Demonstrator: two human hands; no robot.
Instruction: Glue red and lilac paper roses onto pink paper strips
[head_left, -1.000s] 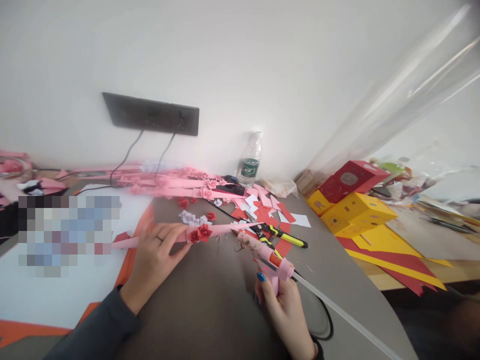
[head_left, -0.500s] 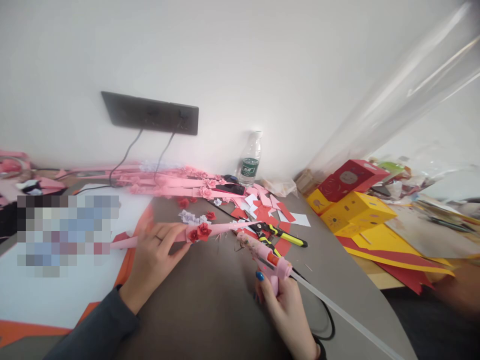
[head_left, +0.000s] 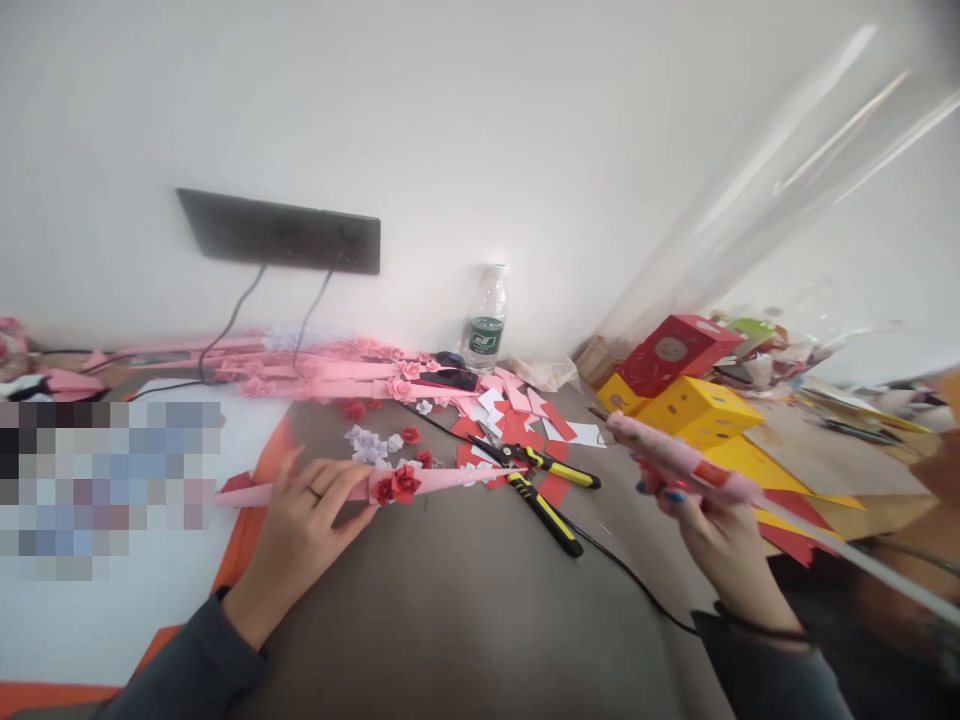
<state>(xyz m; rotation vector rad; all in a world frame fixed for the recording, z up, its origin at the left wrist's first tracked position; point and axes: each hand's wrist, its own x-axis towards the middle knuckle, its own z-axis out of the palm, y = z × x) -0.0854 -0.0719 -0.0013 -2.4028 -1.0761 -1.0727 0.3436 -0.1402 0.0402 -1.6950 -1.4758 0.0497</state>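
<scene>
A long pink paper strip (head_left: 420,482) bearing two red paper roses (head_left: 398,484) lay flat on the grey table (head_left: 450,620), pinned under the fingertips of the left hand (head_left: 304,525), whose fingers were spread narrowly along it. The right hand (head_left: 712,540) was closed around a pink glue gun (head_left: 679,462), lifted clear of the table, well to the right of the strip, with a clear glue stick trailing from its back. Between the hands, yellow-and-black pliers (head_left: 544,480) lay on red paper scraps (head_left: 525,430). The table in front of both hands was bare to its curved near edge. Beyond the left hand were small white paper flowers (head_left: 367,445) and a plastic water bottle (head_left: 484,320) against the wall; beyond the right, two yellow cardboard boxes (head_left: 690,410) and one red box (head_left: 675,350).
</scene>
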